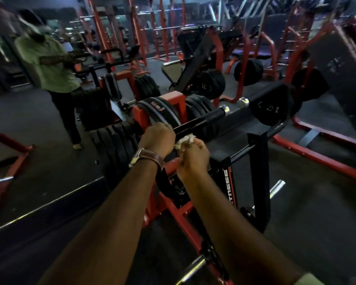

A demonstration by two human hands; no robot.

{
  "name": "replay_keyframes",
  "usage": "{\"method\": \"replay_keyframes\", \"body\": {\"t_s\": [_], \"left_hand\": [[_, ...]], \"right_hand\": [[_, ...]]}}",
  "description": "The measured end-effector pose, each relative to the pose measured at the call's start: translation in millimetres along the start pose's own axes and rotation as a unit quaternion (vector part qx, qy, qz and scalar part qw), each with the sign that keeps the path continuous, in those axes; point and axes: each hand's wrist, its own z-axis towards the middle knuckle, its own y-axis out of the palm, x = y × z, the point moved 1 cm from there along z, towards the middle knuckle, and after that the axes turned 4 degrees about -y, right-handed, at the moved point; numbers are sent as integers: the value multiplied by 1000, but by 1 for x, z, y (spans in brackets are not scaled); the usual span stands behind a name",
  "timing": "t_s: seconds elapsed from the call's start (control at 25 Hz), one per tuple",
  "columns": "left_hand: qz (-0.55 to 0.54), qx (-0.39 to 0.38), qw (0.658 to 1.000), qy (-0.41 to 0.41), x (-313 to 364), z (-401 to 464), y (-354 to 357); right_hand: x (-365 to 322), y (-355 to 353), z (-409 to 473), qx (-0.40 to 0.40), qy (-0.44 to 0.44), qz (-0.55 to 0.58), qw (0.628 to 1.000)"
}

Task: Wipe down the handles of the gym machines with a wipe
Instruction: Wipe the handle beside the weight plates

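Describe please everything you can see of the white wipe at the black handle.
The wipe is a small, white, crumpled wad, soft like paper or thin cloth. Only part of it shows, bunched between the two hands. The right hand grips it and presses it against the black handle of the machine. The left hand, closed around the same bar, lies right beside it. Whether it is wet cannot be told.

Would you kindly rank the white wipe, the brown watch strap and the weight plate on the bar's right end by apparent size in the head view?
1. weight plate, clearly largest, even though it sits farther from the camera.
2. watch strap.
3. wipe, mostly hidden between the right hand and the handle, so its rank against the strap is unsure.
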Motion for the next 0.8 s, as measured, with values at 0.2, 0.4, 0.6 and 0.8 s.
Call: {"method": "replay_keyframes", "body": {"t_s": [0.2, 0.4, 0.6, 0.8], "left_hand": [[154, 106, 979, 84, 20, -20, 12], [298, 145, 931, 154, 8, -34, 24], [292, 200, 922, 155, 3, -38, 32], [305, 221, 913, 156, 2, -38, 38]], "right_hand": [[-24, -25, 20, -17, -283, -239, 929], [-27, -24, 30, -132, -479, -337, 800], [-53, -31, 72, -117, -556, -426, 704], [-41, -29, 58, -241, -561, -431, 664]]}}
